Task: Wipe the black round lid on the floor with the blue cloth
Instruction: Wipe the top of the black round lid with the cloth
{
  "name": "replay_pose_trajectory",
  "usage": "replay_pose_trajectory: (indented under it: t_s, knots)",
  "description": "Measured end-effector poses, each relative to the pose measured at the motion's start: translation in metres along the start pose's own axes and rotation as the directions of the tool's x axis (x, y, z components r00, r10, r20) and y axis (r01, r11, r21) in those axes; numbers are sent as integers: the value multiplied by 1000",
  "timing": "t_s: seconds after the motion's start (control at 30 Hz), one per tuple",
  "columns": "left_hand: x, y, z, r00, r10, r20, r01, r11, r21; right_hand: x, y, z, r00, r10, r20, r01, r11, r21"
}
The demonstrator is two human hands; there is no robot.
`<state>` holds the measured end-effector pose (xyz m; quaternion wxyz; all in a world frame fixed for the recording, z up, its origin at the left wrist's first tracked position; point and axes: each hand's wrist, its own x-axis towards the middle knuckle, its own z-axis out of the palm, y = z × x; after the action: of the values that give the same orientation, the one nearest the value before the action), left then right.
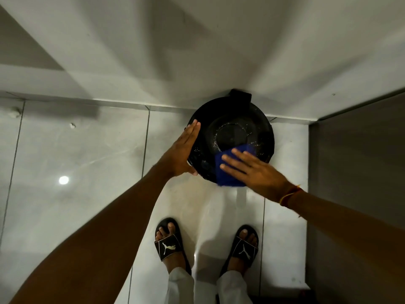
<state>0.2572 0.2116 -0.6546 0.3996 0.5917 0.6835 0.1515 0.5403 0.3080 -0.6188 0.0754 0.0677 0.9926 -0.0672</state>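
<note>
Wiping looks to be under way on the black round lid (232,137), which sits on the pale tiled floor (87,150) right where the floor meets the white wall (197,51), its far rim and a dark tab touching or nearly touching that wall. The right hand (252,167) lies flat with fingers spread, pressing the blue cloth (228,170) onto the near-right part of the lid; the cloth overhangs the near rim slightly. The left hand (182,150) is open too, fingers straight and together, its palm edge braced against the lid's left rim as if to steady it; it grips nothing.

Specks or droplets glint around the raised ring at the lid's centre and along the right side, so I judge that those areas have not been fully cleaned. The cloth covers only 1 patch near the front, and the far half, by the wall, shows no cloth contact now. Whether the covered patch is already clean cannot be told. My estimate is that the task is in its early or middle part: contact is made, the lid is held in place, and most of the surface, the centre ring and the far rim remain to be passed over. 2 sandalled feet (168,240) stand just behind, well clear of the lid.
</note>
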Motion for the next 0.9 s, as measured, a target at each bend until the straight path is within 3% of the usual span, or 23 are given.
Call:
replay_pose_trajectory:
  t_s: [0.07,0.13,0.2,0.27,0.33,0.4,0.5,0.63,0.7,0.83,0.9]
  knots:
    - [0,1,-1,1000,4,17,-4,1000,9,10,13,-8,954,299,-21,-295,950,101]
    - [0,2,-4,999,-6,34,5,1000,22,37,30,-19,810,587,5,-567,779,268]
    - [0,7,-4,999,-14,46,13,1000,23,67,39,-24,749,663,28,-631,699,336]
    - [-1,13,-3,998,-41,38,41,999,23,86,32,-23,816,578,14,-557,780,286]
    - [-2,19,-1,997,-72,22,72,997,27,81,13,-13,921,387,30,-385,900,206]
    - [-2,22,1,996,-93,13,93,995,37,52,-2,-2,966,251,67,-258,960,112]
    - [-3,23,1,993,-118,14,117,991,63,8,6,2,973,230,38,-232,969,82]
    - [-2,24,2,992,-123,21,121,989,81,32,12,-3,869,495,8,-489,855,175]
    - [-2,23,2,992,-126,16,123,987,101,60,1,-4,824,566,-18,-549,805,224]
    - [-2,24,4,990,-138,5,136,985,109,37,-11,3,967,254,-12,-251,960,124]
    - [-1,25,4,990,-142,9,140,986,95,-3,-6,3,986,169,-13,-168,983,73]
